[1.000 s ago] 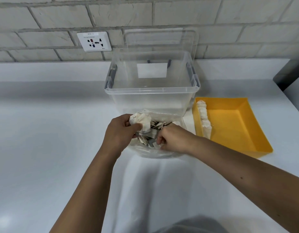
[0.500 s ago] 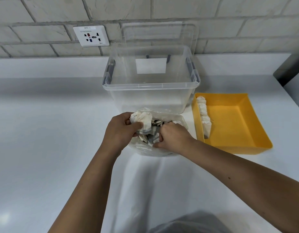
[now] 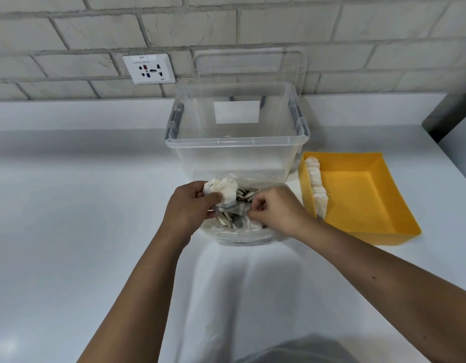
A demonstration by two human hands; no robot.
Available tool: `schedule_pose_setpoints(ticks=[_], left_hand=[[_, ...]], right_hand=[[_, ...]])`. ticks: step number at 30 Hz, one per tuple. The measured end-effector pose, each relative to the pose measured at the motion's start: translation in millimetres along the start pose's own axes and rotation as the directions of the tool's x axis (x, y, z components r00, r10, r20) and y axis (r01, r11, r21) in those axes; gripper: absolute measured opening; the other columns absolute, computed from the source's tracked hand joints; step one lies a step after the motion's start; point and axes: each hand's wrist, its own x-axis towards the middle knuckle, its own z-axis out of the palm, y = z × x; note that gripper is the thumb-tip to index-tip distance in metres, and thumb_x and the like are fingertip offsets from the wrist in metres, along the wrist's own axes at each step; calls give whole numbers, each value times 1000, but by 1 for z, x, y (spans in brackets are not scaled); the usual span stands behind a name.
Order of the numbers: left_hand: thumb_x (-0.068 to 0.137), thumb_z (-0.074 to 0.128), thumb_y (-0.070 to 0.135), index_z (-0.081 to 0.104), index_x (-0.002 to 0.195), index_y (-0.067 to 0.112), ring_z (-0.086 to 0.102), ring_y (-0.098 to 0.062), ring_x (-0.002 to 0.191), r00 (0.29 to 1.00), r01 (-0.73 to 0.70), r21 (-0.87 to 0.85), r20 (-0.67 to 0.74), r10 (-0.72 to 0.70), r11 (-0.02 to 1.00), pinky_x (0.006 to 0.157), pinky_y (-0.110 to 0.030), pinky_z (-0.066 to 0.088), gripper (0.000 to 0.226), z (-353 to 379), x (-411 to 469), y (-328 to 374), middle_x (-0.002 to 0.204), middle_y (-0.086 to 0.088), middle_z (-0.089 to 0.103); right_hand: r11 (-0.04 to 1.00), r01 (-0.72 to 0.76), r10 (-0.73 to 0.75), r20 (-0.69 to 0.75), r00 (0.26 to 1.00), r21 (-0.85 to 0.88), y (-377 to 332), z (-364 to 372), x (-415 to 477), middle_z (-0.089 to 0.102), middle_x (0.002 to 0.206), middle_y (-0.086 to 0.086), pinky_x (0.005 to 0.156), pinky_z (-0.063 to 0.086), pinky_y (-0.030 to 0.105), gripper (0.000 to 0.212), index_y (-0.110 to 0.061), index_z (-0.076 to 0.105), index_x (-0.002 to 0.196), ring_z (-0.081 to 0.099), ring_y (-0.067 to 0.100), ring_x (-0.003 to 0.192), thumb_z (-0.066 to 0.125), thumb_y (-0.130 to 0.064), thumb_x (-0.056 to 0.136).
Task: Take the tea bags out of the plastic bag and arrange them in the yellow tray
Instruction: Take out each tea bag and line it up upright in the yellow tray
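Observation:
A clear plastic bag (image 3: 242,235) full of tea bags sits on the white counter in front of me. My left hand (image 3: 187,208) grips a bunch of white tea bags (image 3: 222,191) at the bag's mouth. My right hand (image 3: 275,209) is curled at the right side of the opening and pinches tea bags and tags (image 3: 238,214) there. The yellow tray (image 3: 363,203) stands to the right. A row of tea bags (image 3: 317,187) stands along its left wall.
A large clear storage box (image 3: 237,142) stands just behind the plastic bag, its lid (image 3: 249,66) leaning on the brick wall. A wall socket (image 3: 149,68) is at the back left. A dark object (image 3: 452,121) sits at the far right edge.
My right hand has drawn slightly out of the bag and now pinches at the opening. The view has tilted down a little. My left hand keeps its hold.

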Motion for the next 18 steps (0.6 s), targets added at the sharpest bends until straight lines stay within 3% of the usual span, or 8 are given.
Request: schedule_pose_setpoints(ticks=[3,5,7,9,12,15,18], left_hand=[[88,67,2,73,95,16,71,-27,83,1000,-4,-1,-4,4,1000,70,-27,61,17,1,-2,3,100,-21,73],[88,66,3,73,96,15,71,-35,87,1000,-12,11,14,12,1000,73,-31,62,17,5,-4,6,102,-26,71],[88,66,3,74,97,13,70,-31,83,999,-20,14,47,19,1000,70,-28,61,15,12,-7,11,100,-28,70],[90,66,3,73,100,10,70,-19,77,993,-9,-23,118,12,1000,66,-23,59,14,22,-12,18,93,-20,72],[91,65,4,73,102,7,72,-16,76,970,47,-128,243,-14,991,67,-23,60,14,35,-19,26,89,-10,75],[91,63,2,72,99,6,72,-15,73,954,111,-219,295,-43,969,70,-27,62,13,44,-23,31,82,-7,75],[91,62,2,70,102,2,72,-18,78,938,181,-296,337,-75,938,76,-30,62,14,50,-25,35,86,-10,74]], right_hand=[[924,-17,51,-78,996,382,-12,-28,-12,69,62,-1,57,55,24,10,-8,73,74,61,6,50,78,-15,80],[862,-9,69,-100,993,506,-18,-44,-16,67,60,3,53,55,27,13,-4,71,77,62,13,49,77,-15,82],[828,9,60,-106,993,560,-21,-56,-18,65,63,-2,52,56,30,14,-4,69,78,63,17,51,74,-16,85],[843,37,34,-123,992,537,-23,-63,-20,64,61,-7,51,56,32,15,-7,67,76,64,19,50,73,-17,86],[910,104,-20,-209,978,401,-24,-66,-26,63,56,-13,46,51,27,16,-11,67,74,60,13,47,74,-20,85],[920,162,-62,-277,959,356,-22,-72,-33,63,73,-16,53,50,22,13,-15,72,77,59,13,54,78,-27,81],[943,195,-131,-236,963,271,-16,-86,-44,63,94,-10,67,48,19,20,-26,76,89,60,13,70,81,-38,74]])
